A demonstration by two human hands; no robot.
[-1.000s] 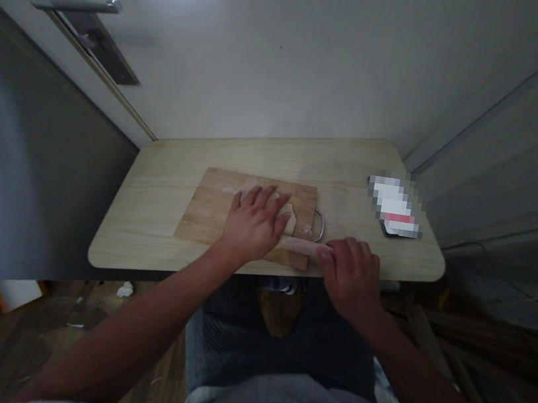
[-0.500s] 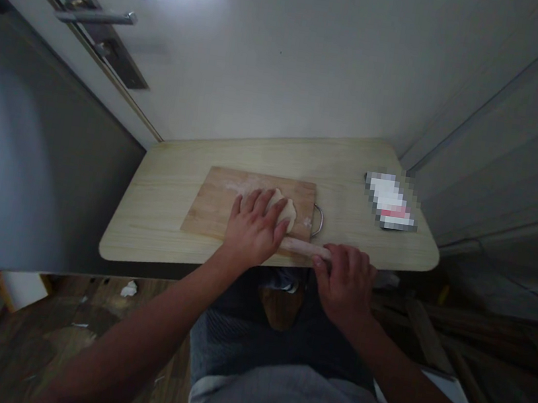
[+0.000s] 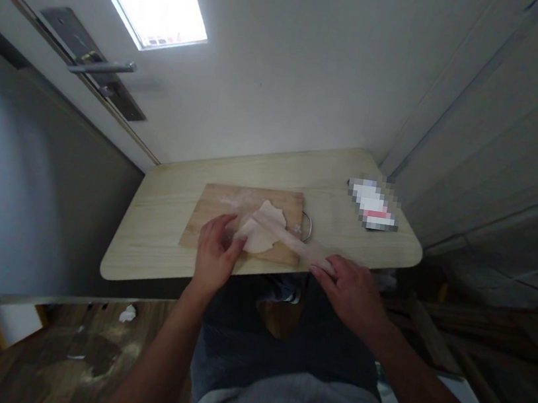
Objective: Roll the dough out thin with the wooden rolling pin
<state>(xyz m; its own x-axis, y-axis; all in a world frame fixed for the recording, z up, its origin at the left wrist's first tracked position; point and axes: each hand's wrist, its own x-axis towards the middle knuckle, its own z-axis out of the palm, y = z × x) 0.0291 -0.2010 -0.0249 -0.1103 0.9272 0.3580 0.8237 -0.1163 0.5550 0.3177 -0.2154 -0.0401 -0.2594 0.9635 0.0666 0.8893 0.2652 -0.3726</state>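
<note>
Over at the upper left of the frame, a silver lever door handle (image 3: 102, 67) sits on a pale door, and the pale wood-grain tabletop (image 3: 145, 224) stands right up against that door, which likely gives it backing. Moving in from the left, here's the tan rectangular wooden board (image 3: 195, 221) lying flat near the tabletop's front edge, presumably for easy reach. And the left hand (image 3: 216, 247)! Fingers curved, thumb apart, half open at the sheet's left side; whether it actually pinches the edge, I can't tell.

Centre of the frame, the thin cream-coloured dough sheet (image 3: 261, 237) lies flat on the board, its outline uneven, white powdery smears beside it, probably there against sticking. Slanting across it, the pale slim wooden rolling pin (image 3: 296, 241), blurred, its far end over the dough. The board's silver metal ring (image 3: 309, 227) points right, out of the dough's way.

Right of centre, the right hand (image 3: 351, 290) is wrapped around the pin's near end, which leaves the rest of its length clear. Farther right, a dark-edged flat phone (image 3: 373, 206), screen pixelated, rests well apart from the board, perhaps away from the powder.
</note>
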